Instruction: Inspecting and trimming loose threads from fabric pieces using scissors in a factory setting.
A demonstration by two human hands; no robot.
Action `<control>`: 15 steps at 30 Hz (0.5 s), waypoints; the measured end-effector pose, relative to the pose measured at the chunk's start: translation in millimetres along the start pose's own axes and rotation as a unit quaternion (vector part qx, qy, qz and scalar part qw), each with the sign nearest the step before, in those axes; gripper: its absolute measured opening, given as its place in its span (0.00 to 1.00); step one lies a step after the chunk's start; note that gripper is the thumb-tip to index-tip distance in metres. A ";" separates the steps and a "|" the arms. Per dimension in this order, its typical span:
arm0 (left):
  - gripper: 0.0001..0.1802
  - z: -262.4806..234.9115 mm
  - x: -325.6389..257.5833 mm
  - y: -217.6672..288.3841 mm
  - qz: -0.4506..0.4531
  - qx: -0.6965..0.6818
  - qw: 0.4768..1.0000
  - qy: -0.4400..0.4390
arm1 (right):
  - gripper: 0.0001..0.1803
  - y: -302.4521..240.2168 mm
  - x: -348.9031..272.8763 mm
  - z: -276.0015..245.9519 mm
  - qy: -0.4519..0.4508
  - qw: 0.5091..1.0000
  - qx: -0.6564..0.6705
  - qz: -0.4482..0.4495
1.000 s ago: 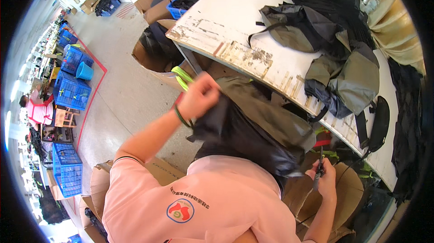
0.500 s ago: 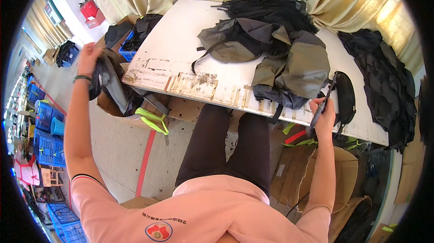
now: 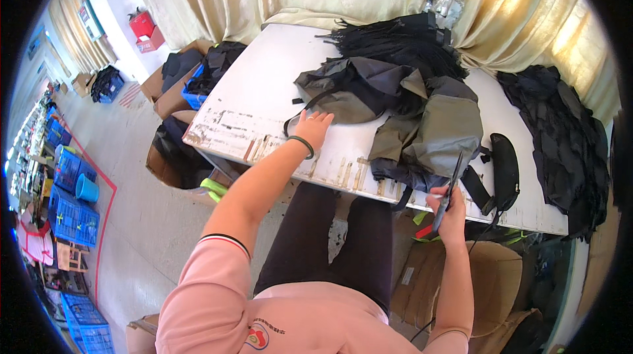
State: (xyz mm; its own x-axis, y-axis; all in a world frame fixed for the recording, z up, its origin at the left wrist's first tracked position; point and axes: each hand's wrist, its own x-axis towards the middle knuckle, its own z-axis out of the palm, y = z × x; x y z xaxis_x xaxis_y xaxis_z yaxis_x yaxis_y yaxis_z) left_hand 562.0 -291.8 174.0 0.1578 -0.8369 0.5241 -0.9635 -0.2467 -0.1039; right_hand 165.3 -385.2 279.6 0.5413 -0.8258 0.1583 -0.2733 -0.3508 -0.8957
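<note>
Scissors (image 3: pixel 451 182), dark-bladed with a red handle, stand nearly upright in the right hand (image 3: pixel 448 212), whose fingers are clamped around the handle; the blade tips rise in front of the near edge of the white table (image 3: pixel 264 100), just below the grey-green bag. Left hand (image 3: pixel 313 128) lies flat on the table top, fingers spread apart and pointing away from the body, fingertips touching or just short of a dark strap (image 3: pixel 310 105) that loops out from the olive bag (image 3: pixel 343 90); a dark band circles that wrist. Grey-green bag (image 3: pixel 442 133) rests on the table to the right of the olive one, partly overlapping it, with its lower edge hanging over the table's near edge. Black fabric bundle (image 3: pixel 402 41) sits at the far side of the table, behind both bags. Black oval pouch (image 3: pixel 504 159) lies on the table right of the grey-green bag, near the scissors. Black garment pile (image 3: pixel 560 130) covers the table's right end. Cardboard boxes (image 3: pixel 491 281) stand on the floor under the table's right part, and a box of dark cloth (image 3: pixel 198 74) stands off the table's left end.
</note>
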 end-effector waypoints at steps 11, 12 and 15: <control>0.01 -72.7 60.2 -54.0 -0.108 -0.355 0.928 0.032 | 0.15 12.0 -21.6 -24.9 0.012 0.999 0.006 0.029; 0.02 -113.2 67.3 -56.6 -0.142 -0.395 0.906 0.046 | 0.15 11.1 -21.6 -24.2 0.014 1.000 0.011 0.014; 0.04 -216.8 79.1 -72.0 -0.180 -0.533 0.817 0.126 | 0.16 -2.2 -18.3 -9.1 0.012 0.998 0.037 -0.040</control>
State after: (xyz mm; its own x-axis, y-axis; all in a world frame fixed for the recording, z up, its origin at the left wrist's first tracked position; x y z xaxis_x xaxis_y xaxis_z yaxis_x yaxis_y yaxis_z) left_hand 597.0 -234.3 406.2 0.5517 -0.6441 0.5298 -0.5261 0.2241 0.8204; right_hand 148.7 -373.4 282.4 0.5393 -0.8070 0.2407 -0.1687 -0.3836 -0.9080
